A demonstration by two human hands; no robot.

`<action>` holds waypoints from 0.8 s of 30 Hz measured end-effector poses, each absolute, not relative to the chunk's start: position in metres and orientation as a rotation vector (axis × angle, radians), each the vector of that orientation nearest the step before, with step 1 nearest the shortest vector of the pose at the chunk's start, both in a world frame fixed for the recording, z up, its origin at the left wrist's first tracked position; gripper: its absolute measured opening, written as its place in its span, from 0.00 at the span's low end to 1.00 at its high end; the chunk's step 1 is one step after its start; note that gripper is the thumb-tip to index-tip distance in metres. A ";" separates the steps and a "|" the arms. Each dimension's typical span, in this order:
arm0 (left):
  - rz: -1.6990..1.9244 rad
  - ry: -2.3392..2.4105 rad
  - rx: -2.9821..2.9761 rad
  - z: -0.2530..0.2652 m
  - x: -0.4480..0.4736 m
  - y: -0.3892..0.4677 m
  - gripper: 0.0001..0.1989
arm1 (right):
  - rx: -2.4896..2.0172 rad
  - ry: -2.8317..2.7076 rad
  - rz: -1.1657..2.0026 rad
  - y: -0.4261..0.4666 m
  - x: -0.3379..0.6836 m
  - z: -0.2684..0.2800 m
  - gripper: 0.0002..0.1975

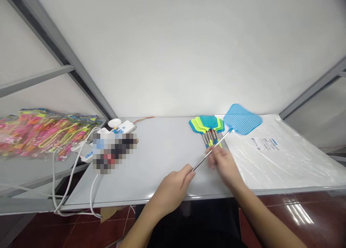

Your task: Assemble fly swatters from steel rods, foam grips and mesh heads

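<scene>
Telescopic blue fly swatter [241,119] held over the worktop's [162,154] near edge, left hand [175,183] closed on the rod's end, right hand [220,159] closed mid-rod beside the swatter pile [207,127]; extending appears under way, next needing a straight pull apart.

readable text: none | white label [264,143] on the clear-wrapped white sheet stack [286,158], right of centre in the frame: blue and dark print, too small to read | pixelated patch, left of centre: nothing legible | no brands, numbers or signs made out
</scene>
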State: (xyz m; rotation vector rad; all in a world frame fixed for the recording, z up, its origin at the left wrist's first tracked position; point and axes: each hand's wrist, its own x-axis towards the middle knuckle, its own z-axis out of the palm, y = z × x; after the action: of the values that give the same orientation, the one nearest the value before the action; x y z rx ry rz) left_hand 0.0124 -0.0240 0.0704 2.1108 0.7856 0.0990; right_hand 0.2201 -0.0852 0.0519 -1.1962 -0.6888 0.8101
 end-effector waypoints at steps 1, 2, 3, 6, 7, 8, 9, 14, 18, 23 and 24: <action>0.079 0.798 2.144 0.070 0.007 -0.022 0.15 | -1.171 -0.632 0.726 -0.084 0.238 0.058 0.16; 0.065 0.810 2.174 0.070 0.002 -0.020 0.15 | -1.146 -0.589 0.663 -0.081 0.255 0.064 0.17; 0.060 0.825 2.200 0.070 -0.003 -0.018 0.15 | -1.133 -0.560 0.635 -0.079 0.269 0.070 0.16; 0.109 0.868 2.258 0.070 -0.008 -0.011 0.15 | -1.118 -0.517 0.626 -0.072 0.280 0.072 0.14; 0.144 0.881 2.270 0.070 -0.008 -0.008 0.15 | -1.119 -0.509 0.631 -0.071 0.272 0.068 0.14; 0.177 0.890 2.276 0.070 -0.006 -0.006 0.15 | -1.125 -0.504 0.643 -0.070 0.259 0.062 0.13; 0.206 0.895 2.278 0.070 -0.003 -0.005 0.14 | -1.139 -0.505 0.667 -0.069 0.244 0.054 0.13; 0.229 0.877 2.276 0.066 0.008 0.003 0.14 | -1.236 -0.681 0.963 -0.071 0.195 0.031 0.15; 0.188 0.873 2.280 0.071 -0.005 0.018 0.14 | -1.204 -0.675 0.865 -0.071 0.235 0.049 0.13; 0.098 0.934 2.346 0.081 -0.022 0.036 0.15 | -0.991 -0.406 0.556 -0.067 0.286 0.074 0.11; 0.103 0.938 2.358 0.081 -0.021 0.037 0.15 | -0.994 -0.393 0.545 -0.065 0.282 0.072 0.11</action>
State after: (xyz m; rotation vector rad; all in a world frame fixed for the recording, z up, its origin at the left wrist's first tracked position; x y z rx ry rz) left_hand -0.0208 0.0370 0.0809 2.3585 0.9382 0.1027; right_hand 0.2815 -0.0651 0.0723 -0.9939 -0.3934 0.5450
